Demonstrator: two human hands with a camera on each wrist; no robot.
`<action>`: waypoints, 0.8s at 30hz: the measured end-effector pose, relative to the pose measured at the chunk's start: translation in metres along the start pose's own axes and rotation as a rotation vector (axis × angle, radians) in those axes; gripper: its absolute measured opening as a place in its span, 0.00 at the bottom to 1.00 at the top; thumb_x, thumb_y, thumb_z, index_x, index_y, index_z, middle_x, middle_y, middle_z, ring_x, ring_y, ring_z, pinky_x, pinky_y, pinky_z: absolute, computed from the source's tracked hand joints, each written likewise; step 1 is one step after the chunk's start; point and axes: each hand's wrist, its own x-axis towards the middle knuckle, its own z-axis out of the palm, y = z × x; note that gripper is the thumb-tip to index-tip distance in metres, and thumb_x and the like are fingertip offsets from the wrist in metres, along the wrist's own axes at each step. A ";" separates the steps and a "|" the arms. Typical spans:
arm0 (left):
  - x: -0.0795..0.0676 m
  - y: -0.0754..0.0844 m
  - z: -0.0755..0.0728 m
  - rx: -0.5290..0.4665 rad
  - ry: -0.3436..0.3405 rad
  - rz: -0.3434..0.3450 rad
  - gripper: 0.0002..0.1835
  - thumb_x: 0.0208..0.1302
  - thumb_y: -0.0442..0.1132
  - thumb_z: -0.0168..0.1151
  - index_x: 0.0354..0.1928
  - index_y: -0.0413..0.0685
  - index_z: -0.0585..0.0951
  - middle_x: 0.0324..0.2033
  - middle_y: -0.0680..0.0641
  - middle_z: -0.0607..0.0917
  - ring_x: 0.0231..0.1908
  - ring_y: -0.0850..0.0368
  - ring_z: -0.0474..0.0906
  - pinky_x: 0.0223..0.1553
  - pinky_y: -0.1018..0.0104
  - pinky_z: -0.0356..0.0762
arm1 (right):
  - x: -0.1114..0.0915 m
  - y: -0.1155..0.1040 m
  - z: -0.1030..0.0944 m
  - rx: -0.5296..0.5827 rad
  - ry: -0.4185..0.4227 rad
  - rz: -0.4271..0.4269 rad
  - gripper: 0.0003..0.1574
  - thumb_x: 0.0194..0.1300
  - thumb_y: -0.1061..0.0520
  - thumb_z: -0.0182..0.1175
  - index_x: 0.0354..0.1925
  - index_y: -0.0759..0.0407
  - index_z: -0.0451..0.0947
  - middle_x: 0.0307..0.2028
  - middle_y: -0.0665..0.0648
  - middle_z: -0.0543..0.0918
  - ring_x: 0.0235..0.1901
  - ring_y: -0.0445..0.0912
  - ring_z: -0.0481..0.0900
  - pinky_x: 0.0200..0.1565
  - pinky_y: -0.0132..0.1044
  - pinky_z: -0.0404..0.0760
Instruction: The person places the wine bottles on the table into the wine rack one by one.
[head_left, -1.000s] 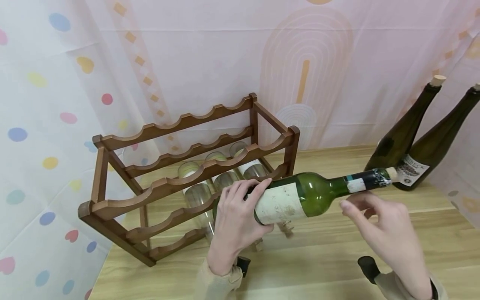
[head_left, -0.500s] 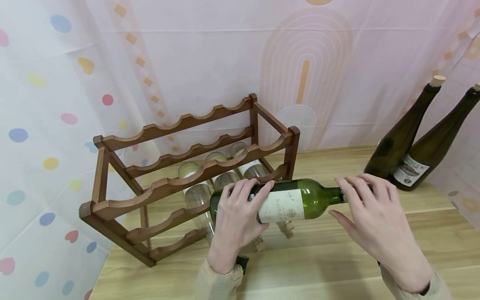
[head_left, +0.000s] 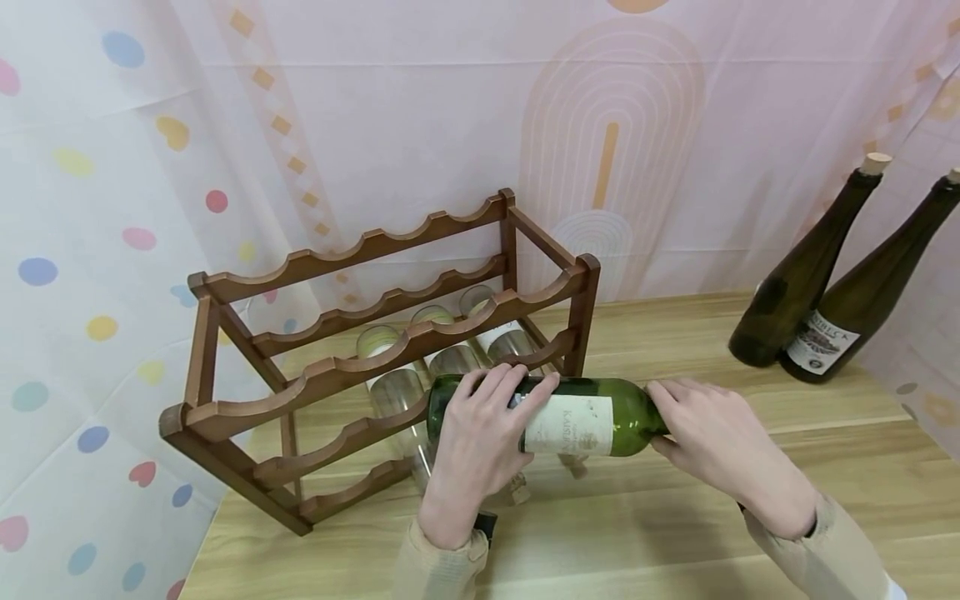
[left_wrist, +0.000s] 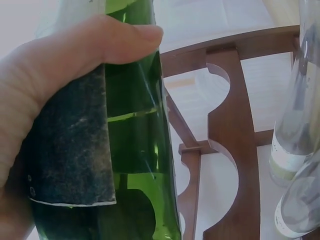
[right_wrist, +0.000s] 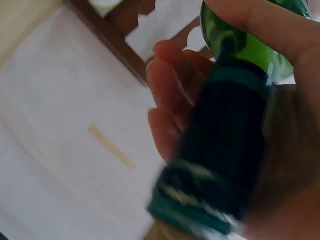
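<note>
A green wine bottle [head_left: 628,417] with a cream label lies sideways in the air, just in front of a brown wooden wine rack [head_left: 315,383]. My left hand [head_left: 483,442] grips its base end; in the left wrist view the thumb crosses the green glass [left_wrist: 135,130]. Around the neck curls my right hand [head_left: 720,433], hiding it in the head view. The right wrist view shows the dark foil-wrapped neck [right_wrist: 222,135] inside that hand, with a cork [right_wrist: 167,232] at its end. Clear bottles [head_left: 397,392] lie in the rack's lower level, behind the held bottle.
Two dark green corked bottles [head_left: 802,275] [head_left: 862,283] stand at the back right of the wooden table [head_left: 862,508]. A patterned cloth [head_left: 420,108] hangs behind the rack. Corks [head_left: 519,490] of the lower bottles stick out at the rack's front.
My right hand has come over the bottle's neck and now grips it. The bottle has gone from tilted up at the neck to nearly level, and sits slightly lower.
</note>
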 end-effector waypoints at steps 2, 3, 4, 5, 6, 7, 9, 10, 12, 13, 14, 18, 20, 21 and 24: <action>0.000 0.001 -0.001 0.005 -0.012 0.009 0.51 0.11 0.54 0.82 0.53 0.63 0.77 0.43 0.50 0.85 0.45 0.54 0.81 0.47 0.62 0.79 | -0.001 0.000 0.002 0.035 -0.044 0.010 0.25 0.34 0.58 0.74 0.30 0.57 0.70 0.21 0.49 0.77 0.17 0.44 0.72 0.15 0.37 0.70; 0.000 0.001 -0.001 0.005 -0.019 0.013 0.51 0.10 0.54 0.82 0.54 0.64 0.77 0.43 0.50 0.85 0.45 0.54 0.81 0.47 0.62 0.79 | -0.001 0.001 0.004 0.051 -0.063 0.016 0.24 0.35 0.58 0.73 0.29 0.56 0.68 0.20 0.47 0.75 0.15 0.42 0.69 0.13 0.36 0.67; 0.000 0.001 -0.002 0.006 -0.026 0.015 0.52 0.11 0.54 0.83 0.54 0.64 0.77 0.43 0.50 0.85 0.45 0.54 0.80 0.48 0.63 0.79 | -0.002 0.001 0.005 0.061 -0.076 0.019 0.24 0.36 0.58 0.73 0.29 0.56 0.68 0.18 0.46 0.73 0.14 0.41 0.67 0.13 0.35 0.64; 0.000 0.001 -0.003 0.005 -0.034 0.015 0.51 0.11 0.54 0.83 0.54 0.64 0.77 0.43 0.51 0.85 0.45 0.54 0.80 0.48 0.63 0.79 | -0.002 0.001 0.006 0.071 -0.086 0.019 0.24 0.36 0.58 0.73 0.29 0.56 0.67 0.17 0.46 0.71 0.13 0.40 0.65 0.13 0.34 0.63; 0.000 0.001 -0.003 0.005 -0.043 0.014 0.51 0.11 0.54 0.83 0.54 0.64 0.77 0.43 0.51 0.85 0.45 0.55 0.80 0.48 0.63 0.78 | -0.003 0.001 0.007 0.080 -0.092 0.017 0.24 0.37 0.58 0.73 0.29 0.56 0.67 0.16 0.45 0.69 0.13 0.39 0.63 0.12 0.33 0.61; -0.001 0.000 -0.004 0.004 -0.053 0.013 0.51 0.11 0.54 0.83 0.54 0.63 0.77 0.43 0.51 0.85 0.45 0.55 0.80 0.49 0.63 0.78 | -0.003 0.001 0.008 0.090 -0.098 0.014 0.24 0.37 0.58 0.73 0.29 0.56 0.67 0.15 0.45 0.67 0.12 0.38 0.61 0.12 0.31 0.59; -0.001 0.000 -0.005 -0.001 -0.077 0.010 0.51 0.12 0.54 0.83 0.55 0.63 0.76 0.43 0.51 0.85 0.45 0.56 0.80 0.50 0.63 0.78 | -0.005 0.001 0.009 0.117 -0.113 0.007 0.24 0.38 0.59 0.72 0.30 0.56 0.67 0.14 0.44 0.65 0.13 0.37 0.59 0.13 0.28 0.57; -0.002 0.000 -0.006 -0.005 -0.091 0.006 0.52 0.12 0.54 0.83 0.55 0.63 0.76 0.43 0.51 0.85 0.46 0.56 0.80 0.50 0.63 0.78 | -0.005 0.001 0.010 0.132 -0.124 0.004 0.24 0.39 0.59 0.72 0.30 0.56 0.67 0.14 0.43 0.64 0.13 0.36 0.58 0.13 0.26 0.55; -0.003 -0.001 -0.007 -0.014 -0.121 -0.005 0.52 0.13 0.54 0.83 0.55 0.63 0.76 0.44 0.52 0.85 0.46 0.55 0.80 0.51 0.62 0.78 | -0.006 0.000 0.012 0.162 -0.145 0.004 0.23 0.40 0.59 0.72 0.30 0.56 0.67 0.14 0.43 0.63 0.13 0.34 0.57 0.14 0.23 0.53; -0.004 -0.001 -0.008 -0.020 -0.134 -0.013 0.52 0.13 0.54 0.83 0.56 0.63 0.76 0.44 0.51 0.85 0.46 0.55 0.80 0.51 0.62 0.77 | -0.007 0.000 0.012 0.177 -0.159 0.009 0.22 0.41 0.59 0.72 0.30 0.56 0.68 0.14 0.42 0.63 0.13 0.34 0.57 0.14 0.23 0.53; -0.004 0.000 -0.008 -0.027 -0.148 -0.023 0.52 0.13 0.54 0.84 0.56 0.63 0.76 0.44 0.51 0.85 0.47 0.54 0.80 0.51 0.61 0.77 | -0.007 -0.001 0.013 0.190 -0.172 0.017 0.21 0.42 0.59 0.72 0.30 0.56 0.68 0.14 0.42 0.64 0.13 0.34 0.57 0.14 0.23 0.53; -0.006 0.001 -0.011 -0.058 -0.201 -0.066 0.53 0.12 0.52 0.85 0.56 0.62 0.76 0.45 0.51 0.84 0.48 0.53 0.79 0.54 0.59 0.76 | -0.009 -0.005 0.015 0.231 -0.230 0.063 0.20 0.43 0.57 0.73 0.30 0.56 0.71 0.14 0.43 0.68 0.14 0.34 0.61 0.15 0.26 0.59; -0.006 0.001 -0.014 -0.076 -0.232 -0.088 0.53 0.12 0.53 0.85 0.55 0.61 0.76 0.45 0.51 0.84 0.50 0.53 0.78 0.56 0.57 0.74 | -0.010 -0.007 0.017 0.249 -0.254 0.081 0.20 0.43 0.57 0.73 0.30 0.56 0.71 0.15 0.44 0.70 0.15 0.34 0.63 0.16 0.27 0.61; -0.007 0.002 -0.016 -0.089 -0.245 -0.100 0.52 0.13 0.54 0.85 0.55 0.61 0.76 0.45 0.51 0.84 0.50 0.53 0.78 0.57 0.57 0.73 | -0.010 -0.008 0.018 0.261 -0.262 0.087 0.20 0.43 0.57 0.74 0.30 0.56 0.72 0.15 0.44 0.71 0.15 0.34 0.64 0.16 0.27 0.62; -0.007 0.001 -0.022 -0.137 -0.279 -0.134 0.51 0.16 0.59 0.83 0.55 0.60 0.77 0.47 0.52 0.83 0.53 0.54 0.77 0.61 0.55 0.71 | -0.012 -0.012 0.022 0.287 -0.277 0.103 0.20 0.43 0.57 0.74 0.31 0.57 0.72 0.16 0.45 0.74 0.15 0.34 0.67 0.16 0.26 0.64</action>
